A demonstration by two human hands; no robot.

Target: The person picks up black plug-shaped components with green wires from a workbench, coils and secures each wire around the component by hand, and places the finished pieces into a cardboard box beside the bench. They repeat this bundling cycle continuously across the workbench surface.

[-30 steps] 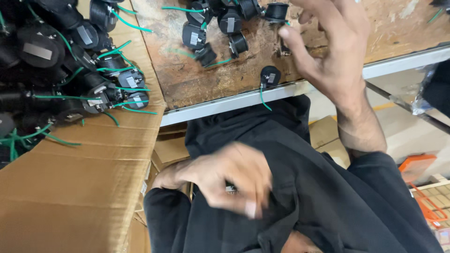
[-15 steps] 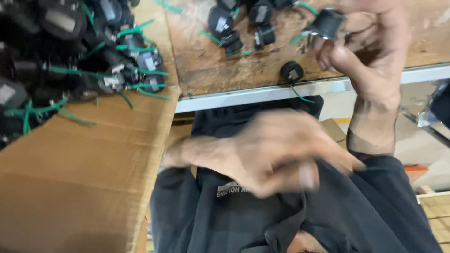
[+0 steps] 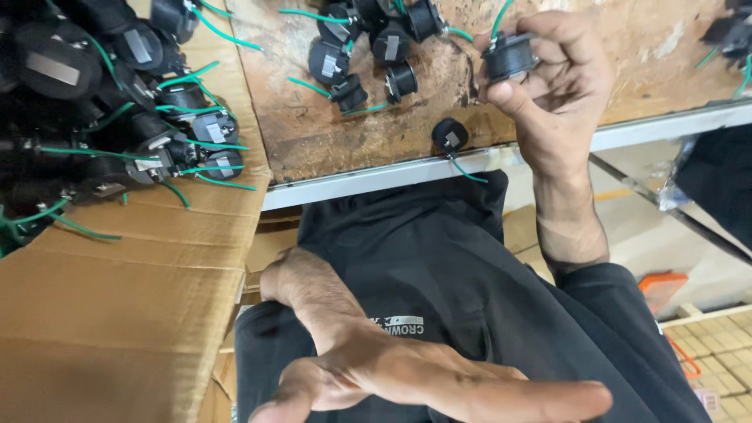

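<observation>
Hovering near my lap, left hand (image 3: 407, 376) is spread flat and holds nothing. Farther out, right hand (image 3: 548, 86) pinches a black round socket (image 3: 509, 56) over the counter (image 3: 329, 141) edge, thumb and fingers round its rim. Judging: light, rigid plastic, slightly slick; grip the body, not the green wire (image 3: 498, 17). Loose ones beyond.

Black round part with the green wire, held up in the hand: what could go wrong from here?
1. The right hand grips the black round part by the fingertips only, so it might slip onto the wooden table.
2. A loose part sits at the table's edge with its wire hanging over. The open left hand could catch it and pull it off.
</observation>
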